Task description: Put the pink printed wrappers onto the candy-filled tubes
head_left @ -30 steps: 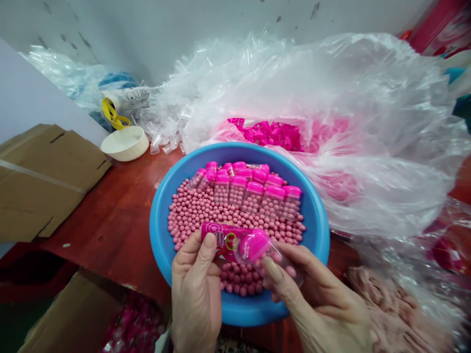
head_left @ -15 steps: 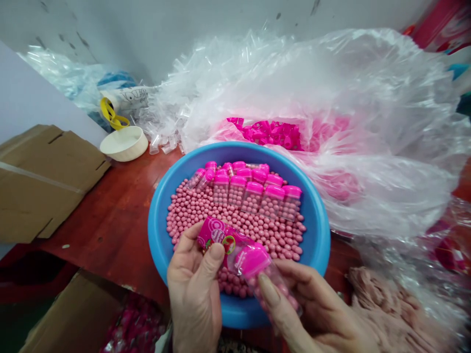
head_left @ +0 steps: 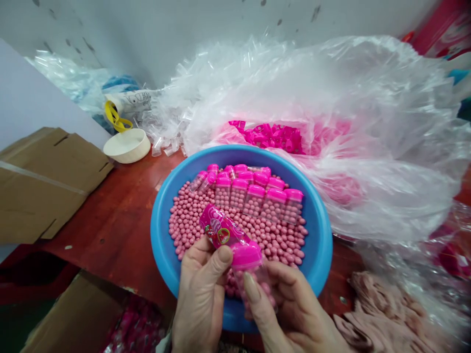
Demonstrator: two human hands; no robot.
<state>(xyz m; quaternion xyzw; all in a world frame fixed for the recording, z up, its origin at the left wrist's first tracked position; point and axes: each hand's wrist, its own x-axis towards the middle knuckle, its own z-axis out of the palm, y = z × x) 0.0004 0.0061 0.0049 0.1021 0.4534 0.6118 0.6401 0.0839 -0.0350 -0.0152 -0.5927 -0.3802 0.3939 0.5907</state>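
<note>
My left hand [head_left: 204, 282] pinches a printed pink plastic sleeve [head_left: 222, 226] between thumb and fingers. In my right hand [head_left: 285, 306] is a small clear candy container [head_left: 253, 284] with a pink cap, filled with pink balls. The cap lies at the sleeve's lower end, close to my left thumb; how far it is inside, I cannot tell. Both hands are over the near side of a blue basin [head_left: 321, 235]. Loose pink candy balls [head_left: 191, 211] fill the basin, and several capped containers [head_left: 253, 196] lie on them toward the far side.
Behind the basin, a large clear plastic bag [head_left: 368, 196] holds pink caps [head_left: 274, 137]. Clear empty containers [head_left: 162, 139] and a white bowl [head_left: 127, 146] are at back left. A cardboard box [head_left: 44, 186] stands left, a beige cloth [head_left: 382, 309] at right, shiny pink wrappers [head_left: 134, 323] below left.
My right hand has moved left with the container, bringing its cap against the sleeve's lower end. The container is now more upright. The sleeve's far end has risen slightly. The view has shifted a little.
</note>
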